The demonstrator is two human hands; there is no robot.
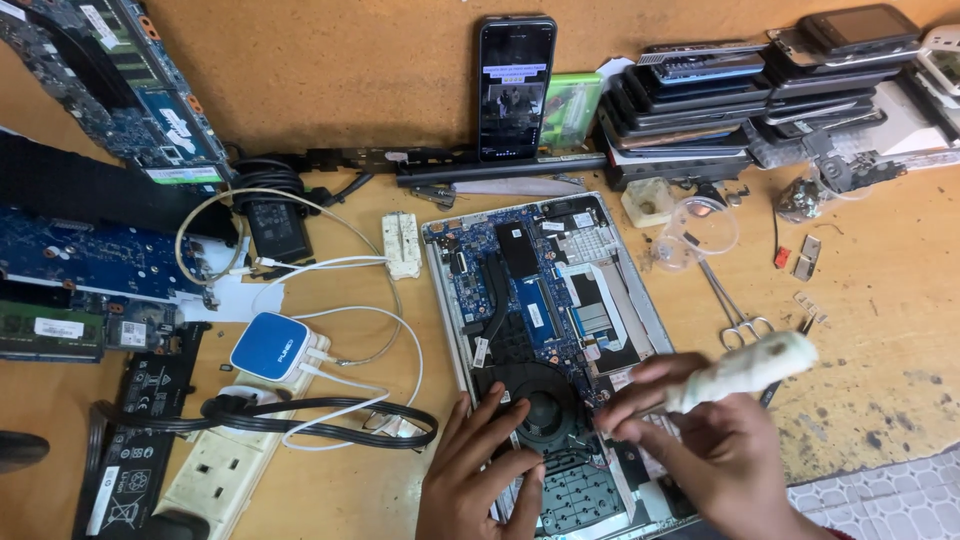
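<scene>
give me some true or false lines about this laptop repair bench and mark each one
1. The right hand holds a tool with a white wrapped handle. True.
2. The left hand rests by the fan of the open laptop. True.
3. The phone leaning on the wall has a dark screen. False: its screen is lit.
4. The scissors lie left of the laptop. False: they lie to its right.
5. A blue and white charger sits on the power strip. True.

opened laptop (545,330) flat on bench, white-wrapped tool (745,368) tilted
</scene>
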